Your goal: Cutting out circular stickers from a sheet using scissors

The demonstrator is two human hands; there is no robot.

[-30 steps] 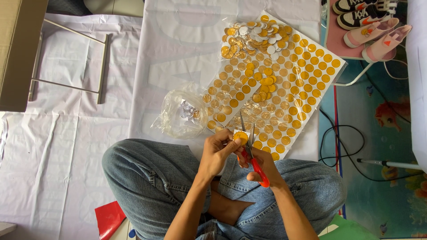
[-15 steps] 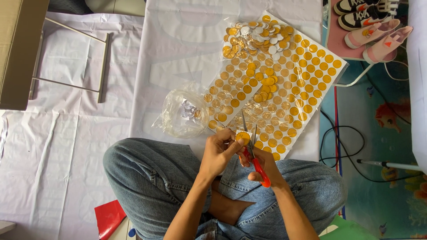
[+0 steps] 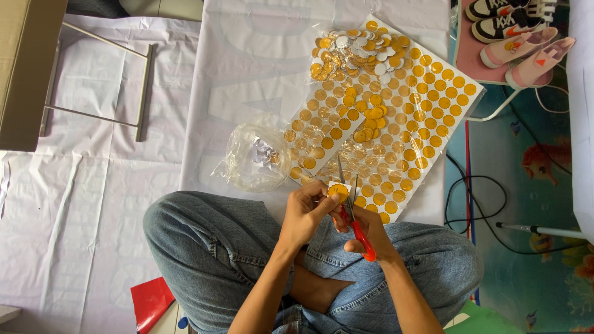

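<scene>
Hiding part of the yellow sticker, left hand pinches it.

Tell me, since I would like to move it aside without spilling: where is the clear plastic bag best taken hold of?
Probably the clear plastic bag is best gripped at its left and upper edges, coming from the left. It lies slumped flat on the white sheet, with small scraps pooled inside, and its right edge meets the sticker sheets; the left side is free.

two hands, one scissors, four shoes
</scene>
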